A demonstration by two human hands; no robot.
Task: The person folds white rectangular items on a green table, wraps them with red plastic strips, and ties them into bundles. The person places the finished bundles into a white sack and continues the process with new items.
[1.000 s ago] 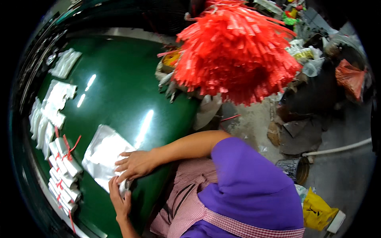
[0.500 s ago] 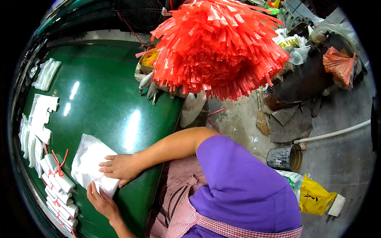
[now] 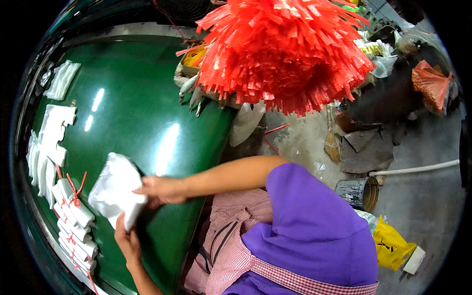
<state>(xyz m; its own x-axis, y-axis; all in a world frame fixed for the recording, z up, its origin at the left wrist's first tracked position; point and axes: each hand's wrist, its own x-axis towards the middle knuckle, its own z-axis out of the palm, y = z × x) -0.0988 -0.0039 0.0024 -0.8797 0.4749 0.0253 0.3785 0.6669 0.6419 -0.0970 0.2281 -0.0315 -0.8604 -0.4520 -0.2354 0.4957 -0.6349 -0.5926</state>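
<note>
A thin stack of white plastic sheets or bags (image 3: pixel 113 187) lies on the green tabletop, its near edge lifted and curled. My right hand (image 3: pixel 160 191) grips the raised side of that stack, fingers closed and slightly blurred. At the lower corner my left hand (image 3: pixel 128 241) pinches the stack, thumb and fingers around its edge. Just left of it sit several rolled white bundles (image 3: pixel 73 211), tied with red plastic strips. More folded white pieces (image 3: pixel 55 132) lie farther along the table's left side.
A large hanging bunch of red plastic strips (image 3: pixel 285 54) fills the top middle. Beside it, a box with yellow bands (image 3: pixel 194 56) rests on the table corner. On the floor at right are a dark bucket (image 3: pixel 358 193), a broom (image 3: pixel 332 142) and a yellow bag (image 3: pixel 391 243).
My right hand was lying flat on the white stack; now it grips and lifts the edge. My left hand has closed on the lower corner. The view has shifted slightly.
</note>
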